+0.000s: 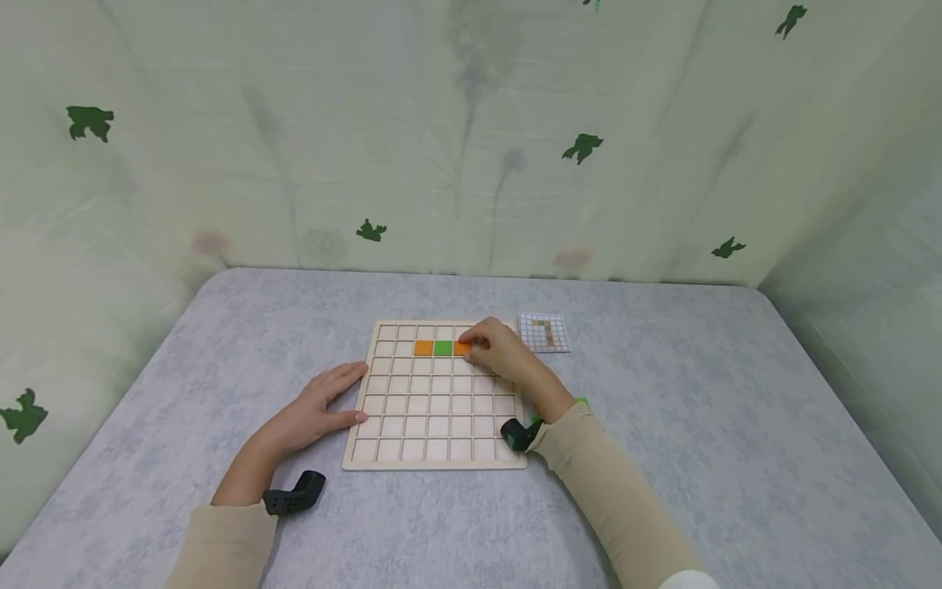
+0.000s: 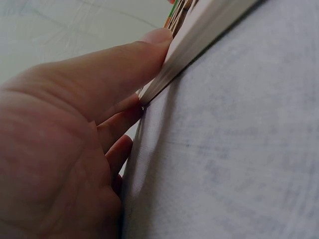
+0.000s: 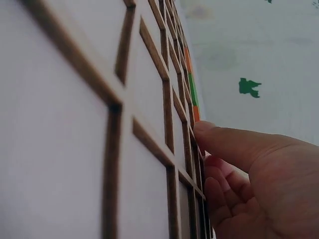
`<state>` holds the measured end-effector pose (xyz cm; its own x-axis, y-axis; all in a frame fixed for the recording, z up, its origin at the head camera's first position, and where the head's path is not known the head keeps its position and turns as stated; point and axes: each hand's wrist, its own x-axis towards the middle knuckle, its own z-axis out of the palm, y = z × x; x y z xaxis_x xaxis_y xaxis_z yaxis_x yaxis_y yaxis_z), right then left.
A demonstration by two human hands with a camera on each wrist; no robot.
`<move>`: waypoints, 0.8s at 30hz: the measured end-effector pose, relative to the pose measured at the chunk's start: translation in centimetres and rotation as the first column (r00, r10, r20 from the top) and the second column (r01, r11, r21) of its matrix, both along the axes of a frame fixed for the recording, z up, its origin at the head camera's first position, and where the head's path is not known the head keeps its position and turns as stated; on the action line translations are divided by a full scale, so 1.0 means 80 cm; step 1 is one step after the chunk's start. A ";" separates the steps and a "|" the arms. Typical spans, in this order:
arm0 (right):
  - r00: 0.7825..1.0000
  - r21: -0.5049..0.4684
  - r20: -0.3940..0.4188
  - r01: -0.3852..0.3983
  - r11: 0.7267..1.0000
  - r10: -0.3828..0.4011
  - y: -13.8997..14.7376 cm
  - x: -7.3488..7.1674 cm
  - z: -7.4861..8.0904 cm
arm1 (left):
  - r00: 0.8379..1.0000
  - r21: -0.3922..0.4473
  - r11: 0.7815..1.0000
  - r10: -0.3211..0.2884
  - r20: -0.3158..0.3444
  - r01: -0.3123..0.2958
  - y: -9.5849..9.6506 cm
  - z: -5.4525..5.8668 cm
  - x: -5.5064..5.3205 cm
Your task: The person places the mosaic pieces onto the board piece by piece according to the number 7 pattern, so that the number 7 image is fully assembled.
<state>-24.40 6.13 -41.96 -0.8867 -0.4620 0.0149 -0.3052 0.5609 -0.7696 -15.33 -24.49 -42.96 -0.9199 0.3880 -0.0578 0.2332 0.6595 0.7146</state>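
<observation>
A square wooden grid board [image 1: 434,465] lies on the table, with an orange tile [image 1: 423,348], a green tile [image 1: 443,348] and a second orange tile [image 1: 461,349] side by side in one of its upper rows. My right hand [image 1: 504,353] has its thumb and forefinger on that second orange tile; in the right wrist view the thumb [image 3: 234,144] meets the tile's edge and the other fingers curl in. Along the board's left edge rests my left hand [image 1: 316,413], thumb and fingers spread. In the left wrist view its thumb [image 2: 119,64] touches the board's side.
A small card [image 1: 545,333] printed with a coloured grid pattern lies beyond the board's upper right corner. Something green [image 1: 582,401] shows partly behind my right wrist. Each wrist carries a black camera [image 1: 296,493]. A pale curtain [image 1: 471,147] hangs behind the table.
</observation>
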 end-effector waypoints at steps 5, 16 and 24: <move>0.999 -0.008 0.033 0.002 1.000 -0.001 0.004 0.002 0.010 | 1.000 -0.002 1.000 -0.002 -0.001 0.002 0.000 -0.002 0.001; 0.991 -0.122 -0.119 -0.071 0.990 0.056 0.061 0.022 0.047 | 1.000 -0.006 1.000 0.006 0.004 -0.006 -0.001 -0.002 0.001; 0.991 -0.079 -0.133 -0.039 0.996 0.028 0.125 0.054 0.043 | 1.000 -0.013 1.000 0.005 -0.002 -0.005 0.000 0.000 0.001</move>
